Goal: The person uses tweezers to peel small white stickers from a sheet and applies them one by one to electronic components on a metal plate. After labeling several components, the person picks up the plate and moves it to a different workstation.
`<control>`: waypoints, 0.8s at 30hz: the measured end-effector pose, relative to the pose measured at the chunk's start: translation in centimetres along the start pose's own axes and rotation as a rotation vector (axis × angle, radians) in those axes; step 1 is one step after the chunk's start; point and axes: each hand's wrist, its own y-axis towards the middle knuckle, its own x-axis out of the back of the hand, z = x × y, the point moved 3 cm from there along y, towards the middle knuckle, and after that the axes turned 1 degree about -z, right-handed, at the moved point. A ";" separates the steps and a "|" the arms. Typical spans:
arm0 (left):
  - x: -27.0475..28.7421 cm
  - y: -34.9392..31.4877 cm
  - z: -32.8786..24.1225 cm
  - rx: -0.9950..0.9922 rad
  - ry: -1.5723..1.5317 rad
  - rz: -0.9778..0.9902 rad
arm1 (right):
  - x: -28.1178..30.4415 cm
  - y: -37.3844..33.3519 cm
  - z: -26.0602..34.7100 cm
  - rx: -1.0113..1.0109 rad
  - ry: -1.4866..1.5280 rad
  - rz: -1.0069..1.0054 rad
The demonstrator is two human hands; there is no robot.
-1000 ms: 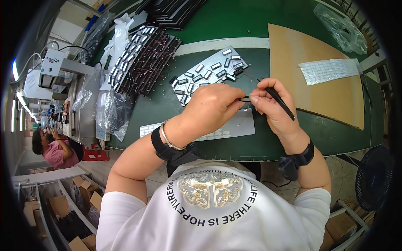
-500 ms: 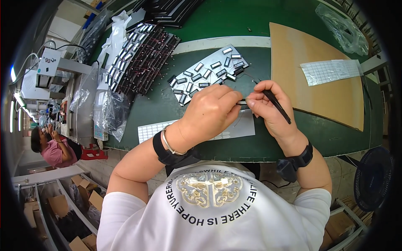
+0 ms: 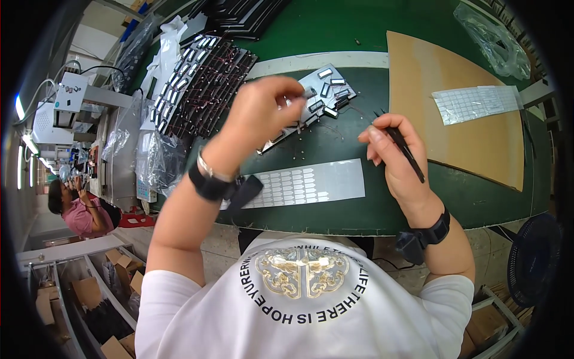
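Small block (image 3: 310, 93) at or just above the silver plate (image 3: 312, 79), right by the fingertips of the left hand (image 3: 263, 113), slightly beyond and to the right of that grip. Long axis mostly crosswise, seemingly with a slight rise toward the right; too blurred to read exactly. Thumb and forefinger of the left hand curled toward each other; cannot tell pinching from merely hovering close to the block. Left hand clearly the nearer one, reaching across the plate's left part and hiding some of it.

Right hand (image 3: 397, 163) well apart, to the right of the plate and nearer the body, wrapped around black tweezers (image 3: 409, 157) with points directed away from the body and toward the left. Other small blocks scattered on the plate, to the right of the left grip, at mixed angles. Nearer the body on the green surface (image 3: 335, 218), below the plate and between both hands, a pale sticker sheet (image 3: 339, 179), long side roughly crosswise.
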 end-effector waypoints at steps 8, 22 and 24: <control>-2.2 4.6 4.8 0.170 0.155 0.183 | 1.4 0.5 0.3 0.022 -0.013 -0.064; -2.3 4.4 3.6 0.065 0.377 0.176 | 2.5 1.1 -0.6 -0.090 0.120 -0.078; -2.1 4.3 4.3 -0.047 0.375 0.117 | 2.5 1.2 -0.7 -0.092 0.150 -0.080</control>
